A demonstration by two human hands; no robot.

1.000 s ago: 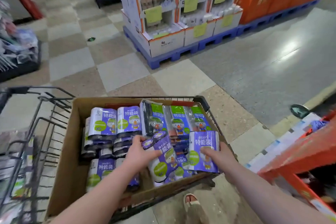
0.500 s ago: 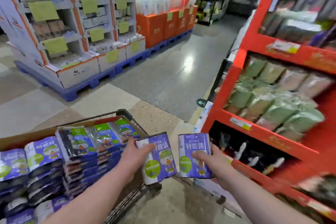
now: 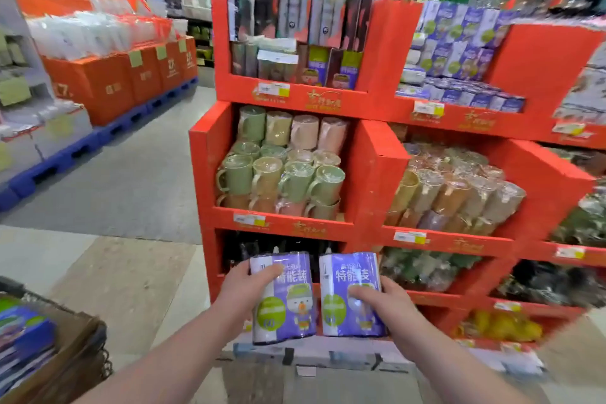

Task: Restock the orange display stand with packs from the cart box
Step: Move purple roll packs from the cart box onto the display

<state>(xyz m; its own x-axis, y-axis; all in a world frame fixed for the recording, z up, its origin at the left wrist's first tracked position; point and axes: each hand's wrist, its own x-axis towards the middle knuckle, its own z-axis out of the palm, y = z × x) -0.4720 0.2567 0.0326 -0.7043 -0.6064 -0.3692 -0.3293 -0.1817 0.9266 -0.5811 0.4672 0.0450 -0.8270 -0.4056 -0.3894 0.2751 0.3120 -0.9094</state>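
Observation:
My left hand (image 3: 244,285) grips a purple-and-white pack (image 3: 288,308) with a cartoon duck on it. My right hand (image 3: 382,303) grips a second purple pack (image 3: 347,279) of the same kind. Both packs are upright, side by side, in front of the lower part of the orange display stand (image 3: 373,174). The stand's upper right shelf holds several matching purple packs (image 3: 459,52). The cardboard cart box (image 3: 70,354) sits at the lower left edge, with more packs (image 3: 23,338) in it.
The stand's middle shelves hold wrapped mugs (image 3: 285,174); lower shelves hold dark and green items. Across a grey aisle (image 3: 131,180) stand orange boxes on a blue pallet (image 3: 108,82). A low printed base (image 3: 311,354) juts out at the stand's foot.
I have lifted the two packs out of the cart box and carried them right, toward the orange stand. The view swung from the cart to face the shelves.

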